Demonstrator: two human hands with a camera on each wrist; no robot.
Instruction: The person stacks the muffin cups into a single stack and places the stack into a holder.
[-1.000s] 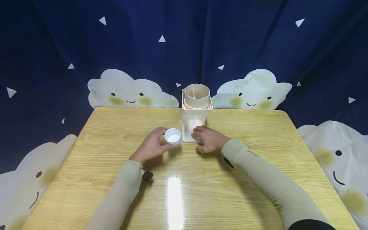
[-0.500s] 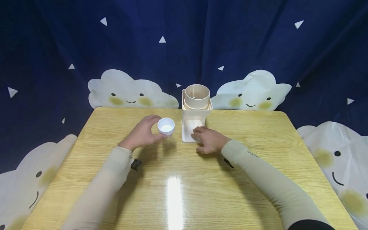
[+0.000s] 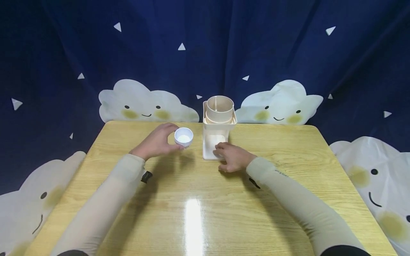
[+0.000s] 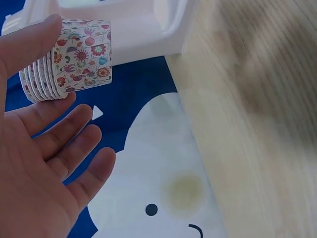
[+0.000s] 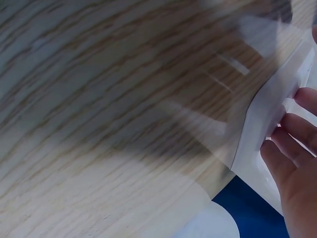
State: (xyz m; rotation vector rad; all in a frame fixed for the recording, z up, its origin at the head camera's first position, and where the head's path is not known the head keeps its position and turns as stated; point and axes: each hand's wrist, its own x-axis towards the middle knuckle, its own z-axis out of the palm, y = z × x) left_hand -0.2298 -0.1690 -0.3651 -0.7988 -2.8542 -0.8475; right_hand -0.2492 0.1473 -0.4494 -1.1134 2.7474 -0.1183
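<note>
My left hand (image 3: 173, 138) pinches a stack of flower-printed paper cups (image 3: 184, 137), white inside, and holds it off the table just left of a cream cup dispenser (image 3: 219, 117). In the left wrist view the thumb presses the stack (image 4: 74, 59) while the lower fingers (image 4: 74, 148) spread loosely beneath it, with the dispenser (image 4: 124, 25) close behind. My right hand (image 3: 221, 156) rests on the table with relaxed fingers (image 5: 292, 163) touching the dispenser's flat base (image 5: 262, 119).
The wooden table (image 3: 192, 199) has rounded corners and a glare streak near its front middle. A dark blue cloth with white cloud faces (image 3: 144, 101) hangs behind and drapes round the sides. A small black strap part (image 3: 146, 176) sits at my left wrist.
My left hand has lifted the cup stack up and back to the left, away from the dispenser's base. The right hand has stayed in place.
</note>
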